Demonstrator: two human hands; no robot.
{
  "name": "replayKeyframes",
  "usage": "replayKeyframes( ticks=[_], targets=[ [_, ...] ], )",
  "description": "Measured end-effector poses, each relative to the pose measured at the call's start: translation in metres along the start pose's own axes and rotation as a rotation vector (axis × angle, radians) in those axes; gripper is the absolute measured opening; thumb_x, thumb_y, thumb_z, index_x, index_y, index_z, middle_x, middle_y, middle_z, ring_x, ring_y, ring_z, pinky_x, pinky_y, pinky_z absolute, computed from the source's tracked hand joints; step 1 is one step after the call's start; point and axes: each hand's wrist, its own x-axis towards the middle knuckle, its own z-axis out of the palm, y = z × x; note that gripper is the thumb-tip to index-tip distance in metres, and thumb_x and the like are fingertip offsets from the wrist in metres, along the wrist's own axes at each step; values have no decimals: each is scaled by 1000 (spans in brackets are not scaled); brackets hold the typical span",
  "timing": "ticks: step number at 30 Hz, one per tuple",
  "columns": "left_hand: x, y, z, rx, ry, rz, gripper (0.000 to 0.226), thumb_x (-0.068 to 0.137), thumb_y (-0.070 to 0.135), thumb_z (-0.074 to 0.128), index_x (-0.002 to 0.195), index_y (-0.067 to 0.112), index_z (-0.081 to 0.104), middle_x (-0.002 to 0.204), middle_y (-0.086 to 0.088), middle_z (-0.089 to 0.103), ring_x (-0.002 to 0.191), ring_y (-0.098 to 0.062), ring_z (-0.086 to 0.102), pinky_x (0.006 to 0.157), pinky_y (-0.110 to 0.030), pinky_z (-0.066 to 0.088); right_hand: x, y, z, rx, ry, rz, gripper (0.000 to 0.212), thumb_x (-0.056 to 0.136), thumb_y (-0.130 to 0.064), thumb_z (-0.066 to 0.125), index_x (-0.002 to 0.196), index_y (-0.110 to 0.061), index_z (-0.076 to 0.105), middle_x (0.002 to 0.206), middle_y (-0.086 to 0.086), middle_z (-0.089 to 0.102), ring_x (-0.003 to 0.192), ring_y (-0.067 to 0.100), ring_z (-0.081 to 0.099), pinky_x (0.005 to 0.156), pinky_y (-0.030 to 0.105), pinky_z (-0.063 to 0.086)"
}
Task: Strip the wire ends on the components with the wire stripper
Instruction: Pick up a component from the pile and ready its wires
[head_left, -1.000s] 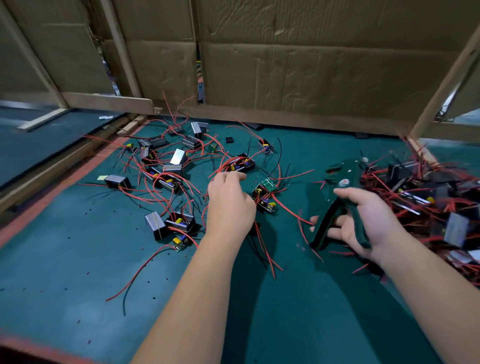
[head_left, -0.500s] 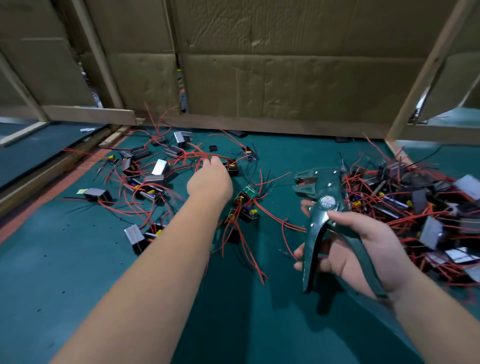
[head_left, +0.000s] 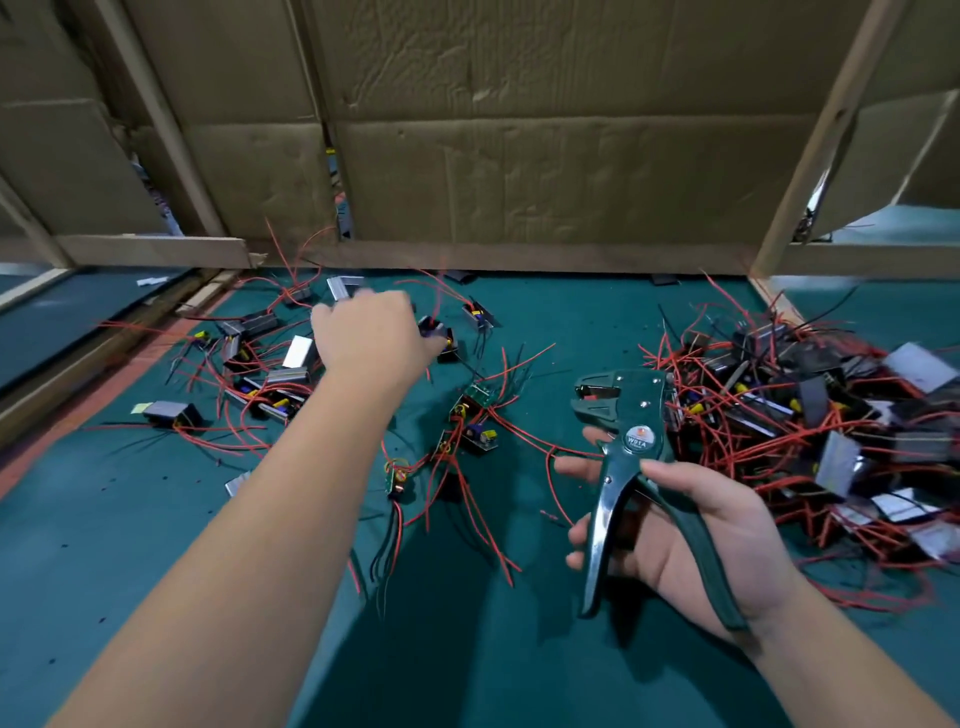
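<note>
one stripper (head_left: 623, 441), clasped by right hand (head_left: 696, 540) fingers (head_left: 574, 535) at 4 o'clock. left hand (head_left: 371, 332) over 11 o'clock components (head_left: 275, 402), fingers blurred, grip unclear. second heap (head_left: 789, 415) at 3 o'clock.

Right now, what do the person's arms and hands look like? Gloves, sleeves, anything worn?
No gloves: the left hand and right hand are bare. No rings, watch or bands show. The forearms are uncovered down to the frame edge, no sleeves in view. The left hand is motion-blurred, so small details there are uncertain.

Right hand (head_left: 696, 545) grips wire stripper (head_left: 628, 410) (handles spread); left hand (head_left: 371, 332) over scattered components (head_left: 288, 375), blurred.
</note>
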Motion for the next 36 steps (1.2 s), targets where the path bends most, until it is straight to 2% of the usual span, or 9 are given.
replayKeyframes(
  ticks=[3, 6, 9, 12, 16, 21, 27, 32, 36],
  targets=[
    [-18, 4, -27, -206, 70, 118, 38, 72, 53, 66, 74, 19, 51, 82, 0, 53, 80, -22, 53, 85, -39, 33, -2, 1, -1, 25, -8, 5, 84, 48, -28, 84, 124, -4, 58, 118, 28, 61, 66, 39, 63, 61, 52, 54],
    [-39, 8, -39, -426, 83, 236, 38, 69, 38, 67, 63, 21, 34, 57, 6, 42, 54, -14, 38, 67, -33, 34, -5, -1, 2, -7, -34, 0, 72, 42, -32, 87, 105, 0, 71, 108, 28, 64, 68, 37, 64, 62, 51, 54],
    [-59, 14, -39, -998, -209, 283, 35, 76, 21, 77, 80, 21, 42, 65, 1, 54, 57, -20, 55, 55, -32, 43, -7, -3, 2, 31, -16, -23, 82, 41, -30, 88, 114, -1, 66, 109, 30, 63, 68, 39, 63, 62, 52, 54],
    [-78, 25, -24, -1426, -549, 236, 23, 96, 24, 53, 113, 35, 44, 79, -6, 58, 55, -21, 63, 54, -34, 55, -9, -4, 2, 57, -15, -53, 90, 42, -27, 88, 126, -9, 60, 111, 30, 62, 69, 41, 63, 62, 52, 54],
    [-92, 34, -5, -1522, -597, 151, 38, 97, 47, 28, 93, 25, 58, 74, -5, 48, 62, -15, 62, 50, -31, 55, -8, -5, 0, 42, -25, -74, 88, 45, -28, 86, 127, -10, 59, 105, 30, 63, 70, 41, 63, 65, 51, 55],
    [-97, 33, 1, -1514, -635, 233, 52, 98, 51, 30, 65, 21, 58, 69, -4, 59, 63, -14, 61, 48, -27, 48, -7, -6, 0, 59, -59, -100, 86, 49, -28, 83, 128, -6, 57, 117, 27, 61, 71, 39, 64, 67, 53, 55],
    [-103, 32, -4, -1483, -825, 354, 50, 93, 47, 37, 64, 19, 68, 63, -10, 59, 52, -17, 54, 44, -21, 37, -14, -9, 6, 44, -213, -149, 75, 64, -29, 78, 131, -4, 53, 139, 21, 48, 75, 39, 64, 73, 55, 52],
    [-108, 29, -8, -1389, -1177, 491, 55, 96, 46, 32, 65, 15, 65, 74, -12, 63, 55, -23, 54, 47, -24, 38, -14, -11, 7, 53, -315, -122, 76, 73, -24, 72, 138, 1, 42, 96, 35, 55, 79, 42, 61, 75, 56, 49],
    [-111, 31, -9, -1336, -1096, 403, 46, 99, 49, 33, 74, 16, 54, 70, -11, 61, 57, -20, 57, 49, -25, 42, -15, -11, 8, 27, -298, -143, 71, 74, -24, 72, 135, 2, 46, 98, 34, 55, 79, 42, 62, 74, 55, 50]
  ],
)
